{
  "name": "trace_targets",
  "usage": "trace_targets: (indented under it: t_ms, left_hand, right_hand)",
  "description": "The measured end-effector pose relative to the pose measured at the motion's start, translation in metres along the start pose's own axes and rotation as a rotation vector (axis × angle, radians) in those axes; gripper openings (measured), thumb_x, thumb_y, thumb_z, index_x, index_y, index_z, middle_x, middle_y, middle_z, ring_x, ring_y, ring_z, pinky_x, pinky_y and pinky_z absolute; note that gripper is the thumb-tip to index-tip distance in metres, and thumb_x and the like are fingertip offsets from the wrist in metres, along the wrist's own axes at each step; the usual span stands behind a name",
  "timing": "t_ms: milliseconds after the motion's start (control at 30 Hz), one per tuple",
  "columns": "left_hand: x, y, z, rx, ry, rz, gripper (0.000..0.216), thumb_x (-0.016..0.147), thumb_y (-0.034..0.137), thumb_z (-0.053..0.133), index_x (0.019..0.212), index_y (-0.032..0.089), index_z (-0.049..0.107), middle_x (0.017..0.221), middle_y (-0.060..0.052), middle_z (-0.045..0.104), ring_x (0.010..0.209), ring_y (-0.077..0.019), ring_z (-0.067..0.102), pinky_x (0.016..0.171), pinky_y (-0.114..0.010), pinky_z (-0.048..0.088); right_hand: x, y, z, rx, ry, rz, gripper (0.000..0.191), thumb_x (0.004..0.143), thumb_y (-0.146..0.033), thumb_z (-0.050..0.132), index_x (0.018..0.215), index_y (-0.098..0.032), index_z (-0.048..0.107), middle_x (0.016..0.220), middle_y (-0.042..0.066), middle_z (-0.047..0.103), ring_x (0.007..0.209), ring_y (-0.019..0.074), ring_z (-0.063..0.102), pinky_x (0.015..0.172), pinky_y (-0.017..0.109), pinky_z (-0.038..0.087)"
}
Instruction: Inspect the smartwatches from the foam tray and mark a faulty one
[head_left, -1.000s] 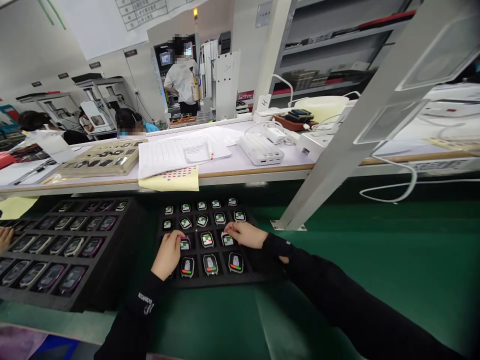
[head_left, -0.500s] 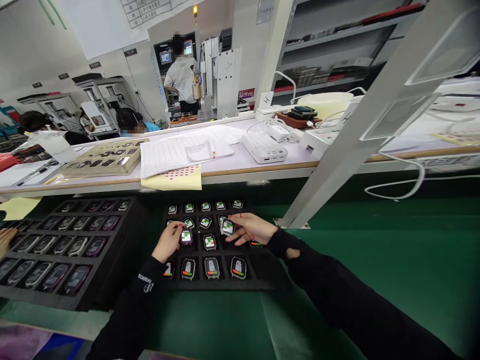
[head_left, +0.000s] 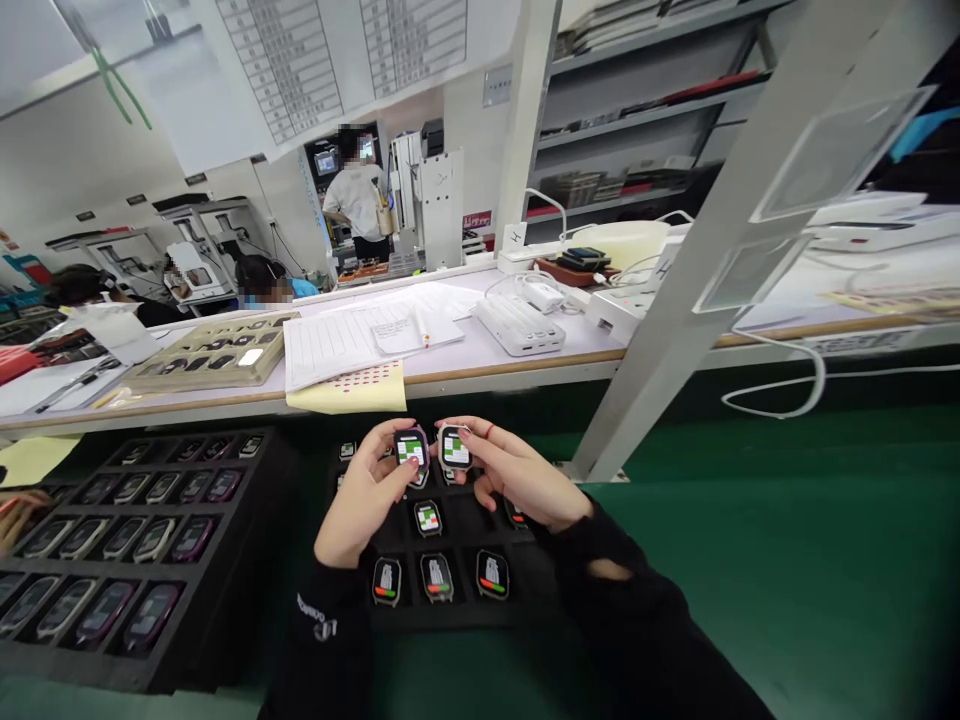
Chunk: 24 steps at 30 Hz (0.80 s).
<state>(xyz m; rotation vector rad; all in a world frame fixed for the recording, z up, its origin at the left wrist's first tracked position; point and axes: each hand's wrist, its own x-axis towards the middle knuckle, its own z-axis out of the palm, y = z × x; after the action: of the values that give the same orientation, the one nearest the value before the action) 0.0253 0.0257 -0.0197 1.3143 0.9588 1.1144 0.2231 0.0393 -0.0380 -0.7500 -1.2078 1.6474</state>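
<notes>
My left hand (head_left: 367, 490) is closed on a purple-framed smartwatch (head_left: 410, 450), thumb on its lit green-and-white screen. Beside it, my right hand (head_left: 517, 470) grips a silver smartwatch (head_left: 454, 447) with a similar screen, the thumb at its upper edge. Both watches are raised side by side above a black foam tray (head_left: 480, 615). In that tray lie several more lit watches; one watch (head_left: 428, 518) sits in a middle slot, and another watch (head_left: 492, 574) with a red-and-green bar is in the front row. My hands hide part of the back rows.
Left of my tray stands a thicker black foam tray (head_left: 195, 600) of dark-screened watches, with another person's hand (head_left: 19, 515) at its far left. A shelf above holds papers (head_left: 337, 345), a white charger box (head_left: 519, 325) and a beige parts tray (head_left: 210, 355). A slanted metal post (head_left: 675, 270) rises at right.
Both hands have lifted their watches higher above the tray and brought them close together. The head view has tilted upward slightly.
</notes>
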Motion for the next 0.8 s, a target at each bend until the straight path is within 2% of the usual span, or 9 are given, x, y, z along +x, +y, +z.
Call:
trace_targets:
  t_ms: [100, 167, 300, 433, 600, 800]
  left_hand:
    - [0.002, 0.004, 0.008, -0.037, 0.076, 0.079, 0.034, 0.088, 0.039, 0.062, 0.118, 0.026, 0.06, 0.112, -0.005, 0.059, 0.068, -0.0084, 0.05, 0.051, -0.018, 0.037]
    - [0.003, 0.006, 0.01, -0.066, 0.122, 0.102, 0.034, 0.091, 0.043, 0.055, 0.12, 0.025, 0.059, 0.11, -0.005, 0.06, 0.068, -0.0088, 0.05, 0.054, -0.019, 0.039]
    - [0.004, 0.008, 0.012, -0.034, 0.139, 0.105, 0.037, 0.09, 0.04, 0.059, 0.125, 0.027, 0.058, 0.113, -0.005, 0.062, 0.074, -0.0102, 0.053, 0.06, -0.02, 0.042]
    - [0.003, 0.01, 0.012, -0.013, 0.11, 0.103, 0.04, 0.088, 0.036, 0.061, 0.127, 0.029, 0.057, 0.121, -0.005, 0.062, 0.085, -0.0137, 0.058, 0.063, -0.021, 0.044]
    - [0.003, 0.011, 0.011, 0.022, 0.087, 0.08, 0.039, 0.09, 0.034, 0.058, 0.129, 0.03, 0.056, 0.127, -0.005, 0.06, 0.085, -0.0133, 0.06, 0.065, -0.022, 0.046]
    - [0.006, 0.009, 0.012, 0.027, 0.119, 0.106, 0.036, 0.09, 0.04, 0.058, 0.124, 0.027, 0.061, 0.124, -0.006, 0.061, 0.075, -0.0112, 0.056, 0.06, -0.021, 0.047]
  right_hand:
    - [0.003, -0.008, 0.009, -0.006, 0.03, -0.091, 0.047, 0.091, -0.055, 0.061, 0.12, -0.018, 0.057, 0.093, 0.008, 0.06, 0.072, 0.0184, 0.057, 0.035, 0.015, 0.043]
    - [0.006, -0.013, 0.014, -0.026, 0.051, -0.14, 0.052, 0.089, -0.059, 0.062, 0.12, -0.018, 0.057, 0.091, 0.007, 0.058, 0.072, 0.0178, 0.056, 0.036, 0.015, 0.042]
    - [0.016, -0.016, 0.016, -0.129, 0.091, -0.168, 0.056, 0.083, -0.057, 0.068, 0.119, -0.016, 0.055, 0.081, 0.003, 0.057, 0.058, 0.0132, 0.05, 0.036, 0.015, 0.039]
    - [0.022, -0.013, 0.01, -0.193, 0.086, -0.177, 0.053, 0.083, -0.051, 0.066, 0.12, -0.015, 0.053, 0.068, -0.001, 0.054, 0.043, 0.0078, 0.04, 0.037, 0.016, 0.033]
    - [0.023, -0.009, 0.008, -0.173, 0.084, -0.185, 0.051, 0.084, -0.05, 0.067, 0.119, -0.015, 0.054, 0.067, -0.002, 0.053, 0.044, 0.0072, 0.038, 0.038, 0.015, 0.031]
    - [0.023, -0.009, 0.009, -0.144, 0.146, -0.188, 0.05, 0.084, -0.054, 0.071, 0.113, -0.015, 0.057, 0.086, 0.006, 0.062, 0.05, 0.0066, 0.038, 0.037, 0.013, 0.028]
